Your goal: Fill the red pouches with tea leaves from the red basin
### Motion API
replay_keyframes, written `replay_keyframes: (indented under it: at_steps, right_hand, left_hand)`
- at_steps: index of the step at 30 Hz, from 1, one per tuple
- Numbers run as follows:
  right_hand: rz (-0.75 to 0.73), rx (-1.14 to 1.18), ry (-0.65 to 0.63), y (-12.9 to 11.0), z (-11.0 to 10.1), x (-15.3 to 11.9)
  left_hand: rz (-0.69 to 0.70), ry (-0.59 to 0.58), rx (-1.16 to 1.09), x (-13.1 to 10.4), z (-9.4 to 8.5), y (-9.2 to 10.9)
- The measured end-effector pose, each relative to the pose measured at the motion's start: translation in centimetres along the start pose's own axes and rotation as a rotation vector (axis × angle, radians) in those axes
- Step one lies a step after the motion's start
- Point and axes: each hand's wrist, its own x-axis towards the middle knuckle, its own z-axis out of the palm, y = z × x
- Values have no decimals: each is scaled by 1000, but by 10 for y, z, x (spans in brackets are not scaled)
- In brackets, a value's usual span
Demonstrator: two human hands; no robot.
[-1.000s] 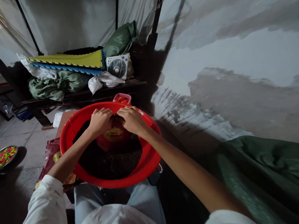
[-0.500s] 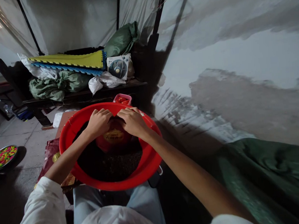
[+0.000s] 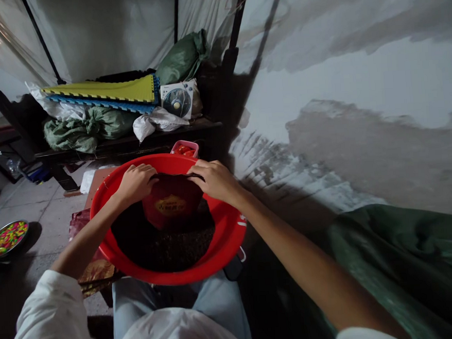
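Note:
A red bag (image 3: 172,204) with a gold label stands upright in a large red basin (image 3: 175,277), its base in dark loose material (image 3: 165,248). My left hand (image 3: 137,183) is closed on the left end of the bag's top edge. At the right end of the same edge, my right hand (image 3: 214,179) grips it between thumb and fingers. The top edge is stretched nearly straight between the two hands. The basin sits in front of me, just above my knees.
More dark red bags (image 3: 97,269) lie left of the basin. Behind it is a pink container (image 3: 186,148) with red items. A bowl of colourful pieces (image 3: 7,239) stands far left. Foam mats (image 3: 104,91), sacks and a boxed fan (image 3: 177,101) lie on a bench. Green cloth (image 3: 410,260) lies right.
My hands have moved apart, left hand to the left and right hand to the right. The bag's top edge is now spread wide, and more of its label shows.

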Motion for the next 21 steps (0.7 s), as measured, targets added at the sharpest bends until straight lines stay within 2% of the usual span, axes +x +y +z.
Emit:
replay_keyframes:
  at_steps: [7,13,16,19,21]
  right_hand:
    - [87,-140,-6,13,6,-11]
    - [24,-34,42,20,1,-21]
    - [51,-79,89,12,1,-19]
    - [73,-87,158,-4,1,-6]
    - [61,-66,200,-18,-2,7]
  left_hand:
    - [-106,-10,-120,-8,1,-20]
    - [-189,49,-143,-22,4,-36]
    - [-155,4,-112,-22,-3,-33]
    - [-113,-39,-87,-14,-12,-20]
    - [-84,-45,-146,-6,-14,-9]
